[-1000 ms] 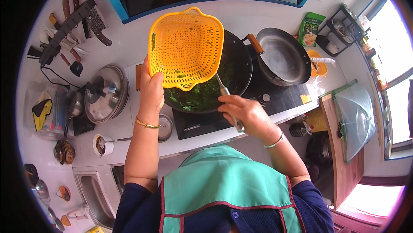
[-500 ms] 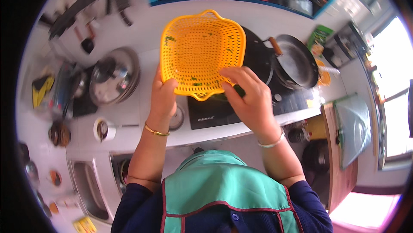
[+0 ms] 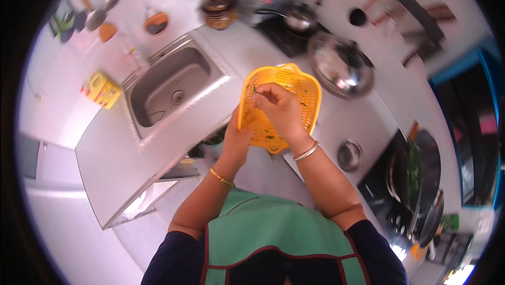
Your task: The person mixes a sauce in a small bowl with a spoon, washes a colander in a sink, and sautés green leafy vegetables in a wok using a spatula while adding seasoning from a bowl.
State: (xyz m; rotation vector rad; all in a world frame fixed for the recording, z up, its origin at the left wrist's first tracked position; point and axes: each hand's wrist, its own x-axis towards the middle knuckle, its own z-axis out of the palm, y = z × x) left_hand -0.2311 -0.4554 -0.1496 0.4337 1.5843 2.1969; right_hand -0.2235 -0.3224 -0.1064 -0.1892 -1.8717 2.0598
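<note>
A yellow perforated plastic basket (image 3: 311, 93) is held up in front of me, tilted, with small scraps of green leaf stuck to its inside. My left hand (image 3: 238, 136) grips its left side, thumb on the rim. Inside the basket, my right hand (image 3: 279, 107) has its thumb and fingers pinched together, a bit of green leaf (image 3: 255, 90) showing at their tips. The right hand covers part of the basket's bottom.
Left of the basket lies a steel sink (image 3: 173, 88), with a yellow jug (image 3: 102, 90) beside it. Large pot lids (image 3: 342, 67) and a small pot (image 3: 301, 20) stand behind. At right, a wok (image 3: 432, 161) holding greens sits on the black cooktop (image 3: 376, 187).
My view and body have turned left from the cooktop toward the sink, carrying the basket along. My right hand has moved from the basket's near right edge into its inside.
</note>
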